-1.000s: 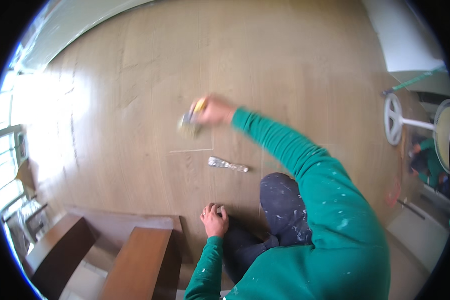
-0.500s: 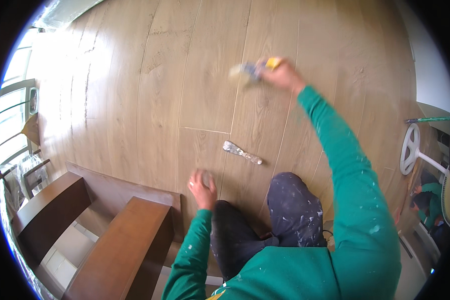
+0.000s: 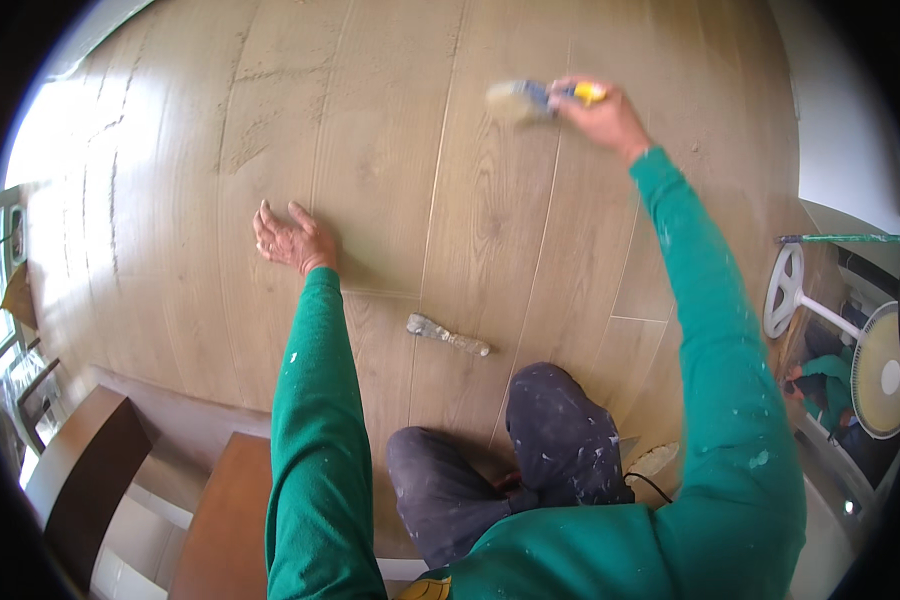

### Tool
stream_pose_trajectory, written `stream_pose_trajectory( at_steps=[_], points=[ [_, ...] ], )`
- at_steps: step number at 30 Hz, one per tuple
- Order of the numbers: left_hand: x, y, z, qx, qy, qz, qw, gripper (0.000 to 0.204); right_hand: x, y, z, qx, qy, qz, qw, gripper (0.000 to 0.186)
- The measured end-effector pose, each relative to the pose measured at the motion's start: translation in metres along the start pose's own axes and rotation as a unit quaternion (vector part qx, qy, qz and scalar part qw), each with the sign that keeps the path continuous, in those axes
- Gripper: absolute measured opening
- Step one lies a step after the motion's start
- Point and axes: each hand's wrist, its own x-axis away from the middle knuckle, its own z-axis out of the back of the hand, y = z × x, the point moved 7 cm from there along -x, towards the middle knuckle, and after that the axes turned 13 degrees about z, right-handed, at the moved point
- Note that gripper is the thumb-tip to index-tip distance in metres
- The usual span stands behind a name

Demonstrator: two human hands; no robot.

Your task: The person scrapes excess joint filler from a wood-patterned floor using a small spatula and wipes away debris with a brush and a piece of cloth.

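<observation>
My right hand [image 3: 605, 118] grips a paintbrush [image 3: 516, 101] with a yellow and blue handle. Its pale bristles point left, low over the wood-plank floor [image 3: 385, 190]; whether they touch it is unclear. To the left, my left hand [image 3: 298, 242] is open, fingers spread, at the floor surface with nothing in it. A putty-smeared scraper [image 3: 448, 335] lies on the boards in front of my knees. Dust or grit [image 3: 255, 140] lies in patches and along the seams at the far left.
Brown wooden steps or slats [image 3: 225, 520] stand at the lower left. On the right are a white fan [image 3: 880, 370], a green pole [image 3: 840, 239] and a white panel [image 3: 855, 130]. A dark cord [image 3: 652, 484] curves beside my right knee.
My left hand has reached forward and left from near my knee, its fingers spreading. The brush in my right hand has shifted slightly right and farther away. The view has shifted.
</observation>
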Motion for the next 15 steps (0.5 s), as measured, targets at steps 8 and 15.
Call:
stream_pose_trajectory(
  at_steps=[8, 15],
  points=[
    [-0.006, -0.008, 0.01, -0.122, -0.02, 0.0, 0.992, 0.062, 0.101, -0.124, -0.057, 0.015, -0.17, 0.155, 0.973, 0.024],
    [0.009, 0.004, -0.014, -0.124, -0.029, -0.005, 0.992, 0.063, -0.017, 0.017, 0.064, 0.132, 0.038, -0.018, 0.99, 0.021]
  ],
)
